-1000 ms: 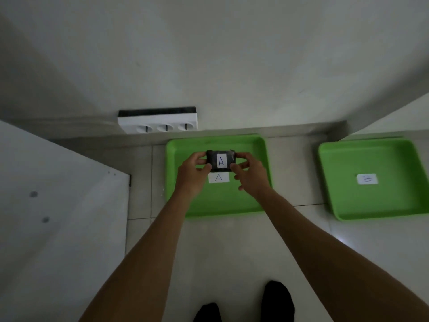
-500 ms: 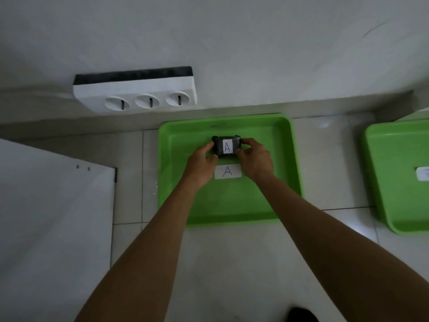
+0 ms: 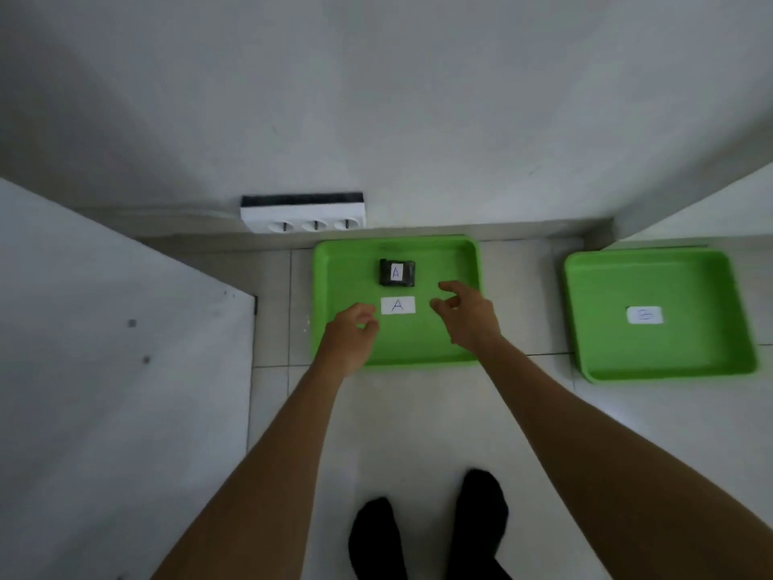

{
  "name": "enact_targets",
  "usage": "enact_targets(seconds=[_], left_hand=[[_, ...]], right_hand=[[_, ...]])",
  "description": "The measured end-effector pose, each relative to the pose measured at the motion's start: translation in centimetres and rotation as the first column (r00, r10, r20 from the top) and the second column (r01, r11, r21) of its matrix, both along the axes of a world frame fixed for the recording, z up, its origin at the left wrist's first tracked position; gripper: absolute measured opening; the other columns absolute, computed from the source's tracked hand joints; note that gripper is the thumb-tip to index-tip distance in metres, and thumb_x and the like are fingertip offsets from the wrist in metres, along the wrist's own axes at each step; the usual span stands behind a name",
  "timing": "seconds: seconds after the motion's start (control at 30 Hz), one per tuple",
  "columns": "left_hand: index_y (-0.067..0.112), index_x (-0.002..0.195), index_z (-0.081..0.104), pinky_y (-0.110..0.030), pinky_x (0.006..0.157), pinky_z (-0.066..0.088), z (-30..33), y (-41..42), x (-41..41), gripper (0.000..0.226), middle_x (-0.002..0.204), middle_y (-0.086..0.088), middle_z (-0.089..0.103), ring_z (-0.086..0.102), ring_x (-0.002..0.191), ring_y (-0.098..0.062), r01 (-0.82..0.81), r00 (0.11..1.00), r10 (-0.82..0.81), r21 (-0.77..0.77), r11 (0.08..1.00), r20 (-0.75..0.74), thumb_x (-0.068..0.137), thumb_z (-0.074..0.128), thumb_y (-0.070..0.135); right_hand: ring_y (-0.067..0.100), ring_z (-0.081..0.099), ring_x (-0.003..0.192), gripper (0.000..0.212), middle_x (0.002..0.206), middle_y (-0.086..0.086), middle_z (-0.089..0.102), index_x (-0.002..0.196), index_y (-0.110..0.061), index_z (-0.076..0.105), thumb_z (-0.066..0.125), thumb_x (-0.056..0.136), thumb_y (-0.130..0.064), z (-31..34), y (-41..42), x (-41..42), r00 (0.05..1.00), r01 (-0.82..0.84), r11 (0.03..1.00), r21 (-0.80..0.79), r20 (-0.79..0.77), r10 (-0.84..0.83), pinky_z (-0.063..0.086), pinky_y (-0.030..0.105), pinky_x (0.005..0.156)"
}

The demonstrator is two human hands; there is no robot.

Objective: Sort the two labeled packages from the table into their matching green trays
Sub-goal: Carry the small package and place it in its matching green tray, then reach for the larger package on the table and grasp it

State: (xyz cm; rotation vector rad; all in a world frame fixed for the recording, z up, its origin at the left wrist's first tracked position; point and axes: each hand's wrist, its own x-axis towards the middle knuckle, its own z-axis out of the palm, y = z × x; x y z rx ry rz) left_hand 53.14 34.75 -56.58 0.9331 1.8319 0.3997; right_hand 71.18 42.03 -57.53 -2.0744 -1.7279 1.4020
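Observation:
A small dark package with a white "A" label (image 3: 396,272) lies in the far half of the left green tray (image 3: 334,278), just beyond that tray's own white "A" card (image 3: 398,306). My left hand (image 3: 349,339) hovers over the tray's near left part, fingers loosely curled, holding nothing. My right hand (image 3: 466,318) hangs over the tray's right side with fingers apart and empty. Both hands are clear of the package. The second green tray (image 3: 594,349) with a "B" card (image 3: 644,315) sits to the right and holds no package.
Both trays rest on a pale tiled floor against a white wall. A white power strip (image 3: 303,215) with three sockets sits behind the left tray. A white table surface (image 3: 104,370) fills the left side. My dark-socked feet (image 3: 431,533) show below.
Both hands let go of the "A" package, which now lies in the left tray, and drew back toward me. The view pulled back, bringing the "B" tray and my feet into sight.

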Motion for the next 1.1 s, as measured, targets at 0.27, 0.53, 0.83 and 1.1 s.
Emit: enact_targets(seconds=[0.27,0.53,0.83,1.1], left_hand=[[0.017,0.125,0.061,-0.029,0.097,0.045,25.5,-4.7,-0.2,0.034,0.125,-0.002,0.067,0.061,0.117,-0.019,0.076,0.992,-0.056,0.186,0.98,-0.111,0.094,0.052,0.025],[0.022,0.132,0.056,-0.04,0.103,0.043,48.3,-12.7,-2.6,0.041,0.128,-0.002,0.063,0.053,0.121,-0.025,0.291,0.914,-0.143,0.367,0.884,-0.38,0.092,0.052,0.03],[0.025,0.133,0.053,-0.037,0.104,0.041,59.0,-27.6,-10.8,0.04,0.13,0.002,0.06,0.05,0.123,-0.025,0.23,0.878,-0.017,0.389,0.892,-0.479,0.094,0.049,0.033],[0.024,0.132,0.054,-0.03,0.101,0.039,60.6,-37.2,-22.2,0.038,0.128,0.001,0.062,0.054,0.12,-0.022,-0.009,0.867,0.222,0.431,0.902,-0.446,0.096,0.049,0.034]], right_hand=[[0.023,0.065,0.111,0.05,0.125,0.004,0.068,0.137,-0.029,0.053,0.062,0.09,-0.044,26.8,-6.0,-1.1,0.976,-0.22,0.971,0.095,0.023,0.219,0.052,0.036,0.094],[0.027,0.046,0.133,0.057,0.145,0.005,0.051,0.147,-0.03,0.042,0.055,0.094,-0.045,49.4,-13.7,-3.3,0.898,-0.439,0.849,0.295,0.099,0.429,0.04,0.039,0.104],[0.025,0.05,0.129,0.058,0.138,0.004,0.055,0.146,-0.03,0.043,0.057,0.092,-0.046,59.2,-24.1,-9.8,0.846,-0.497,0.763,0.414,0.034,0.532,0.041,0.04,0.106],[0.023,0.052,0.127,0.059,0.137,0.0,0.055,0.145,-0.033,0.041,0.057,0.09,-0.05,61.4,-29.8,-21.0,0.777,-0.55,0.717,0.428,-0.051,0.627,0.042,0.044,0.105]])
